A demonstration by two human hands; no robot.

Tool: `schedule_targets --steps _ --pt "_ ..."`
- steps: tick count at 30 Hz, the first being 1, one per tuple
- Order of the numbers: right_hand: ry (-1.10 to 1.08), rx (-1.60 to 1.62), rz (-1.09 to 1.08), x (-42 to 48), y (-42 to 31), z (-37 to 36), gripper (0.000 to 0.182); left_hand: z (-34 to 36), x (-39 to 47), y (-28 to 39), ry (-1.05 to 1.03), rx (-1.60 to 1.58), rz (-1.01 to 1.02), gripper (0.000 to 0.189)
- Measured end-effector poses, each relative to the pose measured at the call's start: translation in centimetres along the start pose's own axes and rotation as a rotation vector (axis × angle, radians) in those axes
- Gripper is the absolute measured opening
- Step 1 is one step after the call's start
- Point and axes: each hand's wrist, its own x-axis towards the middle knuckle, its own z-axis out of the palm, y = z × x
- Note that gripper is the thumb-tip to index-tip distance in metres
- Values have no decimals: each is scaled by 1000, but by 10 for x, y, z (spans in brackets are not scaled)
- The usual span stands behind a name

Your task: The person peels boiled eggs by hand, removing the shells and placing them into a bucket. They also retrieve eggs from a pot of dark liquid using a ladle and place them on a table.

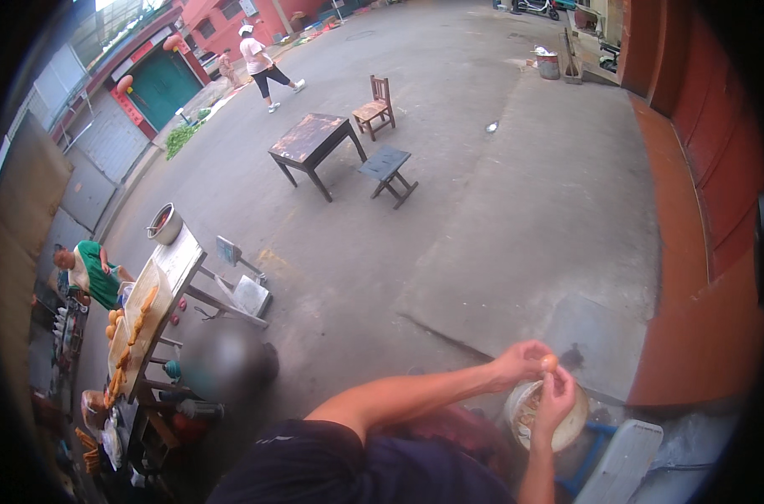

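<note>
A small brown egg [549, 363] is pinched at the fingertips of both hands. My left hand [522, 366] reaches in from the left and has its fingers on the egg's far side. From below, my right hand [557, 398] holds the egg between thumb and fingers. Both hands are above a pale round bucket [577, 430], with my right hand and forearm covering part of it. Inside the bucket lie light and brownish pieces [528, 416] that look like eggshell. Cracks on the egg are too small to make out.
A white stool top [625, 463] on a blue frame stands right of the bucket. To the left, a long table [183, 249] bears a pot [166, 225] and fried dough sticks [133, 331]. A platform scale [251, 296] stands beside it. Farther off are a low table [309, 137] and a person walking [260, 60].
</note>
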Motion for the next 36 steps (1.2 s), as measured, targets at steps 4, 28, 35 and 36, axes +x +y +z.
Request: schedule_targets --steps 4,28,35,36 --pt "55 149 150 0 8 -4 20 9 9 -12 11 19 39 49" --pt "53 565 304 27 20 -25 23 32 38 4 23 151 -87 42" --pt "207 177 74 3 46 -18 25 29 36 -16 -53 -15 -138 40" --pt "202 113 28 4 42 -22 26 31 38 -17 -54 -45 -148 40"
